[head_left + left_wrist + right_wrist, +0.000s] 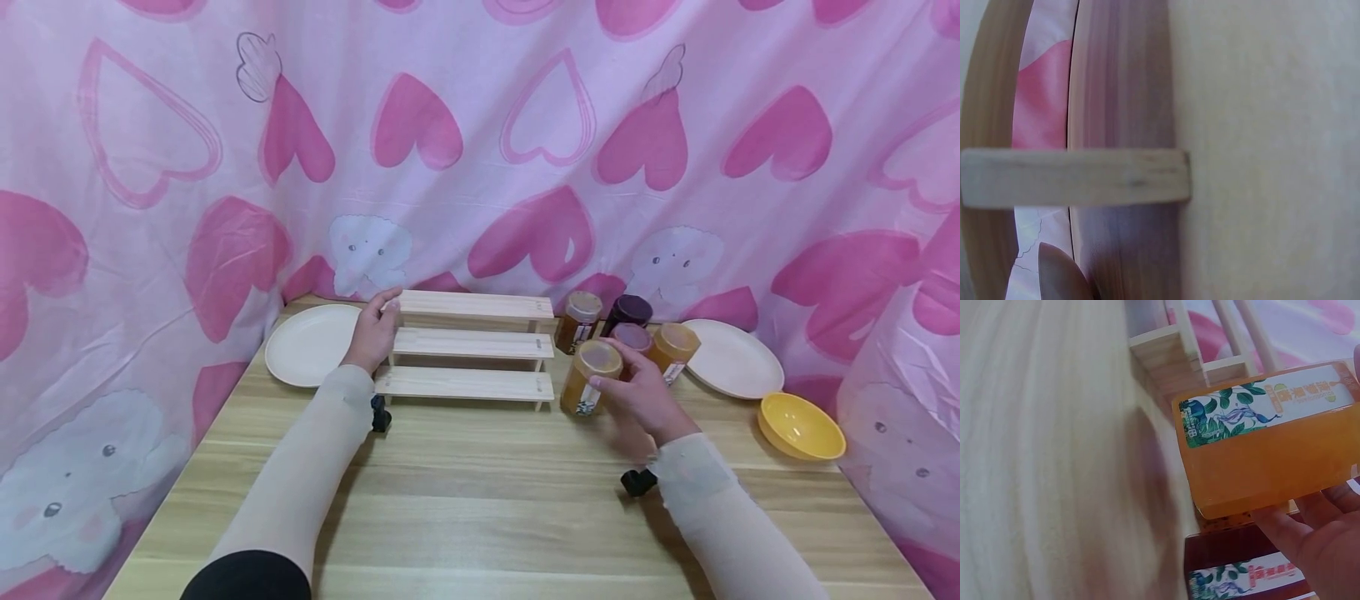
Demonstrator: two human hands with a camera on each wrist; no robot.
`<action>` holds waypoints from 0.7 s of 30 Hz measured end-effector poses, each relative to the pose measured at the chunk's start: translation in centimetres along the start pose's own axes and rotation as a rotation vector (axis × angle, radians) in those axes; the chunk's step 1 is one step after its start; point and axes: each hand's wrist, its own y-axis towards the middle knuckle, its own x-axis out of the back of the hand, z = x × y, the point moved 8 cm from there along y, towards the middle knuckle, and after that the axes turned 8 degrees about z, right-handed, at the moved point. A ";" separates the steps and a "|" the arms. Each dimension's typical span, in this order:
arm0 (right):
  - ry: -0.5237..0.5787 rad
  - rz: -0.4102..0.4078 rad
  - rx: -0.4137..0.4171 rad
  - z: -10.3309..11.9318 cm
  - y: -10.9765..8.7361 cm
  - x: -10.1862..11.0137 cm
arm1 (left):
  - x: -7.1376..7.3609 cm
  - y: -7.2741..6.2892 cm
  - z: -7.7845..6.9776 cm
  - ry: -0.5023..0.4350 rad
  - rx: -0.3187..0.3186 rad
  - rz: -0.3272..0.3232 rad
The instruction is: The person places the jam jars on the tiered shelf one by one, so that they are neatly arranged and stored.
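Note:
A three-tier wooden step rack [465, 383] stands at the middle back of the table. My left hand [373, 333] grips its left end by the top tier; a fingertip [1060, 275] shows low in the left wrist view. In my right hand [645, 393] is a lidded jar of amber honey [581, 387], pinched between thumb and fingers just right of the bottom tier. Its label with green leaves [1229, 412] faces the right wrist camera. Behind it stand a dark-lidded jar [630, 310], a brown jar [579, 321], a purple-lidded jar [632, 337] and another amber jar [673, 346].
White oval plates lie on both sides, one left [307, 346] and one right [735, 358]. A yellow bowl [801, 427] sits near the table's right edge. A pink heart-print curtain [420, 192] hangs behind the wooden table [480, 508].

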 end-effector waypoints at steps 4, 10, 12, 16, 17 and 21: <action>0.022 -0.014 0.047 1.0 -0.3 0.1 | -0.1 -0.1 0.0 -0.017 0.008 -0.007; 0.033 -0.050 0.111 2.7 -0.5 0.2 | -0.2 -0.1 0.2 -0.027 0.020 0.002; 0.039 -0.049 0.123 3.2 -0.4 0.1 | -0.2 -0.1 0.3 -0.026 0.020 0.002; 0.032 -0.031 0.120 4.1 -0.2 -0.3 | -0.1 -0.1 0.3 -0.031 0.013 -0.001; 0.028 -0.029 0.116 4.3 -0.2 -0.3 | -0.1 -0.1 0.3 -0.034 0.011 -0.001; 0.029 -0.038 0.098 5.2 0.0 -0.5 | -0.2 -0.1 0.3 -0.028 0.010 0.005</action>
